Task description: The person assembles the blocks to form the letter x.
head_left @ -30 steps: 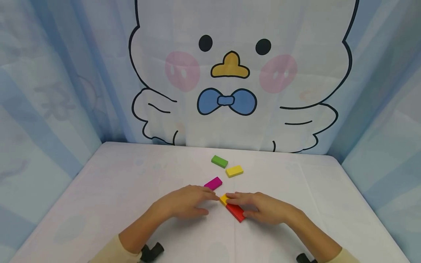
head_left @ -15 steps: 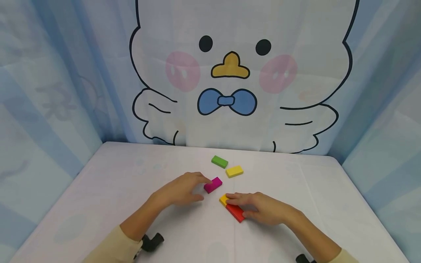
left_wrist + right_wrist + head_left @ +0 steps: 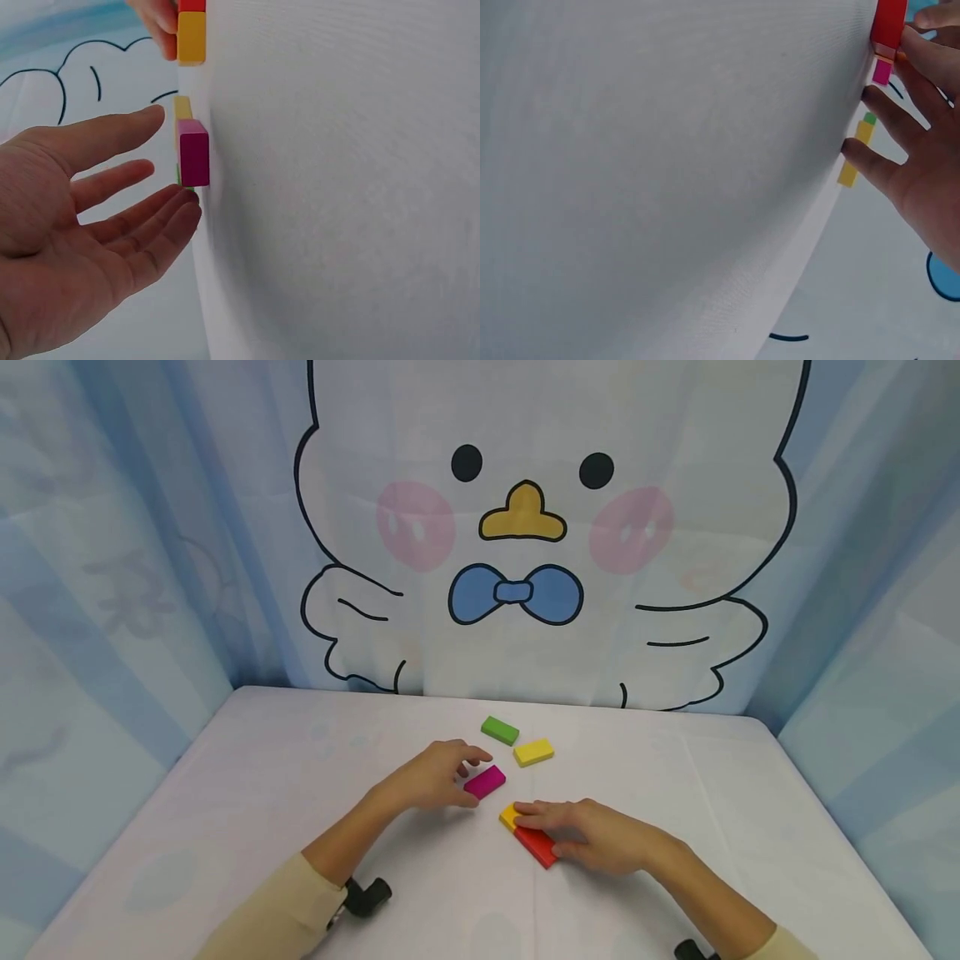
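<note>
My left hand (image 3: 435, 775) is spread around a magenta block (image 3: 485, 782), the thumb on the near side and the fingers beyond it. In the left wrist view a gap separates the thumb from the magenta block (image 3: 195, 154); whether the lower fingertips touch it, I cannot tell. A red block (image 3: 536, 847) and an orange-yellow block (image 3: 509, 817) lie end to end. My right hand (image 3: 600, 835) rests against this pair, its fingers at the orange-yellow block and its thumb at the red one. The right wrist view shows extended fingers beside the red block (image 3: 889, 26).
Farther back on the white-covered table (image 3: 300, 743) lie a green block (image 3: 500, 730) and a yellow block (image 3: 533, 752), close together. Behind the table hangs a curtain (image 3: 525, 652) printed with a cartoon face and bow tie.
My left hand has moved away from the orange-yellow block, back and left, then over to the magenta block, which lies in place. The right hand stays at the red and orange-yellow blocks.
</note>
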The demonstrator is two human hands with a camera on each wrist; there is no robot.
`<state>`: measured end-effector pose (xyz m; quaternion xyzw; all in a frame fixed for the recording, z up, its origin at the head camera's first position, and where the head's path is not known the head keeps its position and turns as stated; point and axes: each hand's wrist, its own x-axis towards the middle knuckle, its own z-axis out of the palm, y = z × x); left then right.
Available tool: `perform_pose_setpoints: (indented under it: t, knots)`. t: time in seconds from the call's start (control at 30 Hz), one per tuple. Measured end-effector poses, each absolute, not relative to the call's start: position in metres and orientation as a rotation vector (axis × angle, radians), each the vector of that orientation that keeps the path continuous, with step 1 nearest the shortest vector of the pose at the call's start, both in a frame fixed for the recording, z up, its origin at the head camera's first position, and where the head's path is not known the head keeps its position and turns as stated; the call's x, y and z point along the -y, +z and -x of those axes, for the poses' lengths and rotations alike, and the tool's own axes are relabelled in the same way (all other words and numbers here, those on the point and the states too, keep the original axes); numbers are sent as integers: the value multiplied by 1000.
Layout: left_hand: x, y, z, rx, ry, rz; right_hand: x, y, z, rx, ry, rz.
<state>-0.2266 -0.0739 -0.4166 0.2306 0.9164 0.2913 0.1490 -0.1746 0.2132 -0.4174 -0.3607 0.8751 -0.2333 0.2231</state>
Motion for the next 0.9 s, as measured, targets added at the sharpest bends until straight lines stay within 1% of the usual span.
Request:
perform_pose_setpoints:
  t: [0.27, 0.53, 0.9]
  knots:
    - [66, -423, 235, -2587, 821, -702, -213, -420, 174, -2430, -633, 1016]
    - [60, -427, 239, -2623, 744, -726, -212, -417, 175, -2416, -646, 978]
    - [58, -420, 240, -2628, 676, -780, -212, -415, 172, -2424, -666, 1006]
